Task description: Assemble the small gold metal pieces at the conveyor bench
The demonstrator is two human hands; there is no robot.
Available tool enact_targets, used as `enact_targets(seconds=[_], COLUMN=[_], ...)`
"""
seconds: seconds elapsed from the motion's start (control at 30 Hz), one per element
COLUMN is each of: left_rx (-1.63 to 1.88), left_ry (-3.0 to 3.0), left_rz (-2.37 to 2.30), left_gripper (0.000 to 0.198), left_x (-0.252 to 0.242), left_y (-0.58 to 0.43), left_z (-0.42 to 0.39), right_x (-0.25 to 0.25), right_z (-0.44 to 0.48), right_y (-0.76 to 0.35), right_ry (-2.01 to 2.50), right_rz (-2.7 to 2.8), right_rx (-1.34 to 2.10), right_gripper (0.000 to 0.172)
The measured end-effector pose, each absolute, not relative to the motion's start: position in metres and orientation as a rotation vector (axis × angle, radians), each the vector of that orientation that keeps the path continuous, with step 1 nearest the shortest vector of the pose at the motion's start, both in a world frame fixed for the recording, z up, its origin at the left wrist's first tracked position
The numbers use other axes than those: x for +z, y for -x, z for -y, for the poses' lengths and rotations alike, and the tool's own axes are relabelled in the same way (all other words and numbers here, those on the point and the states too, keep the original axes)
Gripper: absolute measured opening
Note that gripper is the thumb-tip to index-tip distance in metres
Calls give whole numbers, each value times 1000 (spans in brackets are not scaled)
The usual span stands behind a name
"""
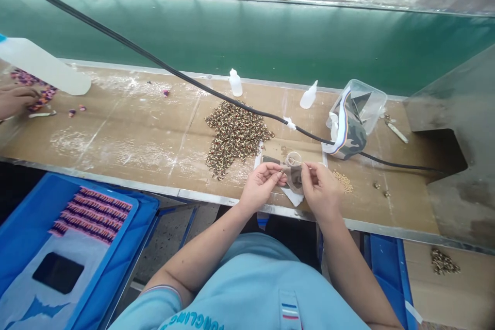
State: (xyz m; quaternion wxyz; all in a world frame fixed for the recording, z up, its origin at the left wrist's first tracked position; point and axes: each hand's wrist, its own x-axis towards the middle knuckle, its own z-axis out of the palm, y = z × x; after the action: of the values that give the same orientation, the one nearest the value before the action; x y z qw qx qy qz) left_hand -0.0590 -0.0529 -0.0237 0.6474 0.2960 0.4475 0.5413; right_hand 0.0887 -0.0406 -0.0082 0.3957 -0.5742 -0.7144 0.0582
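Note:
My left hand point(263, 184) is closed in a pinch on a small brown-and-gold piece point(283, 172) at the fingertips. My right hand point(322, 188) is closed too, thumb against fingers; what it pinches is too small to make out. Between the hands lies a dark, sheer-looking patch point(296, 178), and just beyond it a pale ring-shaped item point(294, 158). White paper point(294, 197) shows below them at the table edge. Beyond my left hand spreads a heap of similar small pieces point(235, 134). Beside my right hand are scattered tan beads point(342, 181).
A black cable point(154, 59) crosses above the table point(147, 134). Two white squeeze bottles point(235, 84) stand at the back. A clear box point(373, 103) with camouflage cloth point(353, 136) is at right. Another person's hand point(15, 100) works far left, near a large bottle point(46, 67). A blue tray point(127, 211) sits lower left.

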Motion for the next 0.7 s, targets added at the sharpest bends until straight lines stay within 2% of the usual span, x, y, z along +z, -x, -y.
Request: enact_targets(seconds=[0.23,0.43,0.7], left_rx=[1213,1232,1234], left_ry=[-690,-718,-715], left_rz=[-1048,-1094,-1097], left_gripper=[29,30,27], left_x=[-21,-22,-20], left_y=[60,61,57], left_z=[52,52,56], right_x=[-15,-7,-9], right_z=[39,67,87], right_y=[-87,-101,-165], right_ry=[1434,1432,1724], right_rz=[1866,1816,1717], right_rx=[82,245,151], right_gripper=[18,14,19])
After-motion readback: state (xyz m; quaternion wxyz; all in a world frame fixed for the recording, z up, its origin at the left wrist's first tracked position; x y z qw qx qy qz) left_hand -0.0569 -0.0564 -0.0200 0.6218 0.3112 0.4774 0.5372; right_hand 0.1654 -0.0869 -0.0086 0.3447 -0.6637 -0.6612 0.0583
